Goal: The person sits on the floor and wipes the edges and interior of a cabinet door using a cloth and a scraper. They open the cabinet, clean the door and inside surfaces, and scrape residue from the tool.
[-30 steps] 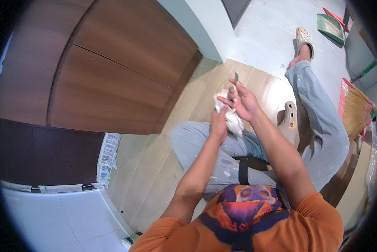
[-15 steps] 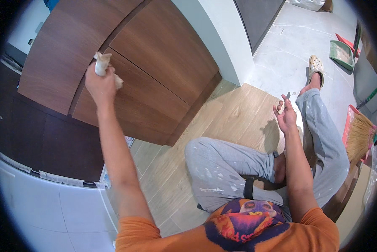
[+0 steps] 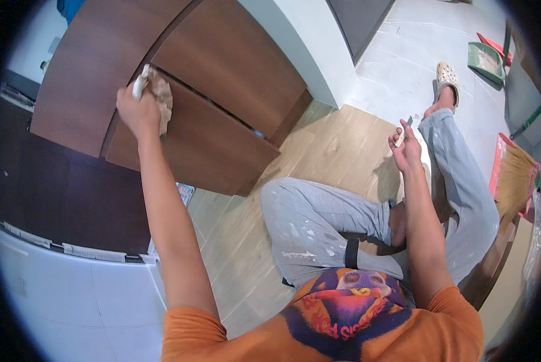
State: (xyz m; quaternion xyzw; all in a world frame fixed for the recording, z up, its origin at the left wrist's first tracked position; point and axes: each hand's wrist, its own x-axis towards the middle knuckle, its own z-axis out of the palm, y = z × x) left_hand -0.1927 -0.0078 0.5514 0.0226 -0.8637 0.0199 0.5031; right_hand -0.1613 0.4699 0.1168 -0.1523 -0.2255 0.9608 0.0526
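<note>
My left hand (image 3: 138, 113) is closed round a crumpled beige-white rag (image 3: 163, 99), at the upper edge of a brown wood-grain cabinet door (image 3: 204, 136). That door stands slightly ajar, with a dark gap between it and the neighbouring brown panel (image 3: 234, 57). Over the wooden floor near my raised knee, my right hand (image 3: 408, 155) is closed on a small scraper (image 3: 399, 140) with a pale handle. Its short grey blade points up past my fingers.
A white wall end (image 3: 310, 51) stands beside the cabinet. Far right on the pale tiles lie a green dustpan (image 3: 486, 63) and a red one behind it. A straw broom (image 3: 515, 178) leans near my outstretched leg. White panels (image 3: 71, 289) are at lower left.
The lower cabinet door has swung outward, opening a gap along its upper edge. My left hand has shifted slightly with the rag, which now spreads wider. My right hand still holds the scraper.
</note>
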